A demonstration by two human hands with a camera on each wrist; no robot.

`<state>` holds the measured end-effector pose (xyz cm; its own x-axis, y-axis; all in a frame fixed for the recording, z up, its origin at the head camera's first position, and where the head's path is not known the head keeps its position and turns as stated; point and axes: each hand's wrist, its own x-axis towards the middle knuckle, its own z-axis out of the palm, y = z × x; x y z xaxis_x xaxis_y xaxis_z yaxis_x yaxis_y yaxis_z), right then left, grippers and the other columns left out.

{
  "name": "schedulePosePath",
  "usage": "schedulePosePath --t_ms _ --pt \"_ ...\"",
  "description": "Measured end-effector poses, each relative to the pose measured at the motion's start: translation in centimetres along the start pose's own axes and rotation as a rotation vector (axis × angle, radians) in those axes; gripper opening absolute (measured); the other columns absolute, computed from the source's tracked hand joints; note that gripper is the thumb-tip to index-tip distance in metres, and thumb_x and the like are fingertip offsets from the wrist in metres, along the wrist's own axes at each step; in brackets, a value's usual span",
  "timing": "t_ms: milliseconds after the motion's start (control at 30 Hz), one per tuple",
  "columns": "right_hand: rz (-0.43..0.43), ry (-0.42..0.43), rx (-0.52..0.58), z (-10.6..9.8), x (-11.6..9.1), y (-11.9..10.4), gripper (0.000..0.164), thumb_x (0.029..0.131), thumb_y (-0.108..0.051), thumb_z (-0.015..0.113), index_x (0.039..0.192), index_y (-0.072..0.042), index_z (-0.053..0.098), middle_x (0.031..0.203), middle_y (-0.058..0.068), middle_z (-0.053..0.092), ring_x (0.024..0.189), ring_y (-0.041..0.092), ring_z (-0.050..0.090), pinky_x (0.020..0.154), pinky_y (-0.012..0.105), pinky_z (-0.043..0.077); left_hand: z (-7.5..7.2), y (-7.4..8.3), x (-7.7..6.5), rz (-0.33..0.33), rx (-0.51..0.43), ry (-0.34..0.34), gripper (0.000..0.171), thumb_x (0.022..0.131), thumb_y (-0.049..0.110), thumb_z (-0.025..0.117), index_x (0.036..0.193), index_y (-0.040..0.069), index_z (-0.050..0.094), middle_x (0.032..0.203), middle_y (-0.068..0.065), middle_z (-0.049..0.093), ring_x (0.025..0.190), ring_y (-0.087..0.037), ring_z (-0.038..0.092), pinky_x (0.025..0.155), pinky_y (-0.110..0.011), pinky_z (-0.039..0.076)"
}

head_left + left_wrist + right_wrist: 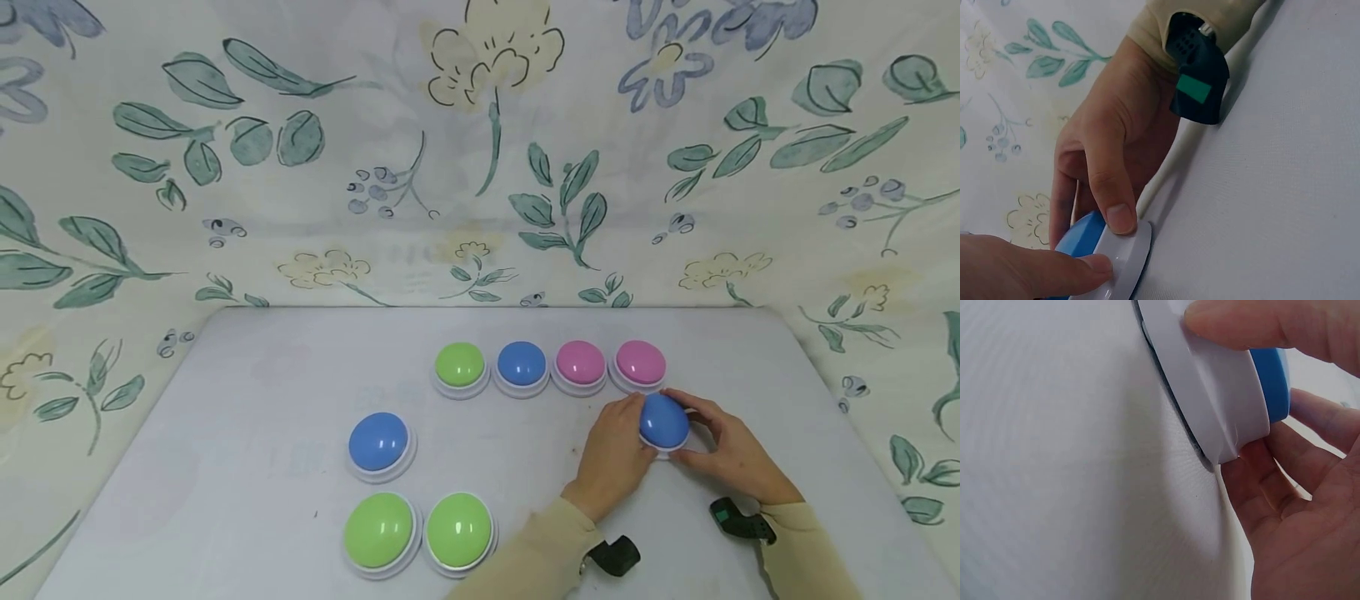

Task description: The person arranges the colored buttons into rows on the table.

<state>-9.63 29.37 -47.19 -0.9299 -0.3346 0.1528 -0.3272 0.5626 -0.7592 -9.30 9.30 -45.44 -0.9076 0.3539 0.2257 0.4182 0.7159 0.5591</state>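
Note:
A blue dome push button (664,419) on a white round base is between my two hands. From its left side, my left hand (617,450) grips it. My right hand (738,452) holds the opposite side, with thumb and fingers curved round the rim. The left wrist view shows both thumbs against the button's white base (1124,250). In the right wrist view, fingers wrap the base (1229,394) close to the white surface; whether it touches that surface, I cannot tell. Just behind this button sits a pink button (641,362).
Left of that pink button, a row continues with another pink button (581,363), a blue button (522,364) and a green button (460,365). A blue button (378,442) and two large green buttons (379,530) lie front left on the white table (247,400). Floral cloth (390,242) hangs behind.

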Motion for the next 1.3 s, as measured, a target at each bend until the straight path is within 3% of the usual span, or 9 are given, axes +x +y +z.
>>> schedulePosePath --t_ms 267,833,1100,1300 --pt "0.019 0.009 0.008 -0.2 0.1 0.1 0.081 0.079 -0.007 0.085 0.150 -0.008 0.046 0.148 0.021 0.049 0.123 -0.013 0.040 0.100 0.001 0.029 0.0 -0.3 0.3 -0.025 -0.072 -0.023 0.060 0.087 0.014 0.080 0.140 0.000 0.055 0.137 -0.007 0.062 0.127 -0.016 0.056 0.108 -0.023 0.043" --pt "-0.004 0.017 0.072 -0.2 0.3 0.8 0.083 0.079 -0.006 0.084 0.151 -0.007 0.043 0.148 0.022 0.047 0.127 -0.014 0.039 0.102 0.002 0.030 -0.1 -0.9 0.4 -0.062 -0.128 -0.026 0.061 0.086 0.013 0.081 0.141 0.004 0.055 0.137 -0.006 0.062 0.127 -0.016 0.057 0.108 -0.024 0.043" --pt "0.004 0.047 0.103 -0.2 0.1 0.0 0.083 0.078 -0.005 0.085 0.151 -0.013 0.045 0.150 0.015 0.046 0.130 -0.009 0.037 0.103 0.002 0.028 -1.2 -0.8 0.2 -0.032 -0.164 -0.035 0.059 0.089 0.016 0.078 0.142 0.006 0.053 0.138 -0.004 0.060 0.130 -0.015 0.053 0.111 -0.025 0.041" --pt "-0.097 0.103 0.175 -0.3 0.0 -0.6 0.080 0.076 0.010 0.081 0.147 -0.003 0.048 0.149 0.009 0.049 0.135 0.000 0.039 0.107 0.008 0.031 -2.7 -0.6 0.1 -0.040 -0.186 -0.063 0.055 0.092 0.021 0.073 0.142 0.008 0.054 0.140 -0.003 0.059 0.133 -0.016 0.051 0.112 -0.028 0.040"
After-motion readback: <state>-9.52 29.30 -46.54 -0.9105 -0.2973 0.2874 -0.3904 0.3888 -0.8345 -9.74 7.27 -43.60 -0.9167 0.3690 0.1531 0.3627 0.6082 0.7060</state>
